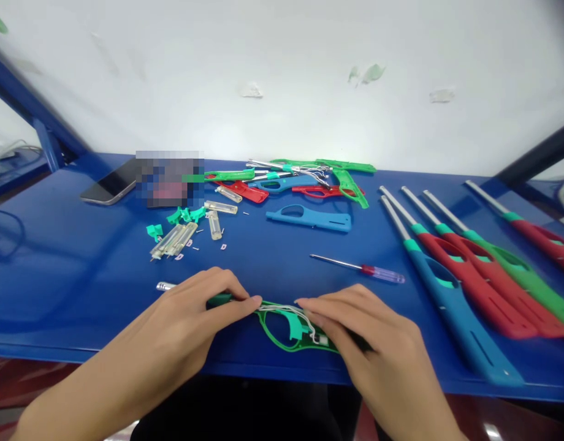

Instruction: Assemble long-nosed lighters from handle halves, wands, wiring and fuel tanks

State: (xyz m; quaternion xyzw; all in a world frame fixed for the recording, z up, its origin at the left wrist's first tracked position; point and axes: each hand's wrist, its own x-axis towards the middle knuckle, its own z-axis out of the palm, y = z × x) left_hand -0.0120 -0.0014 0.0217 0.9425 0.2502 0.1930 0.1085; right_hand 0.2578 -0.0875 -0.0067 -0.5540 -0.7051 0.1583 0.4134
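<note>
Our left hand (203,315) and right hand (374,324), fingers nearly closed, grip the open green shell (286,349) near the front of the blue table (263,263); uneven pressure could make its white wires (284,307) spring out

a hand could pass over the left stretch of the blue table (56,269), as far as the phone (110,184). clear tubes (185,237) stand in the way beyond the left hand (197,318). the green casing (291,348) bridges the gap to the right hand (374,327); past that, a screwdriver (376,272) crosses the lane, and slanting lighters (487,295) crowd the right side.
</note>
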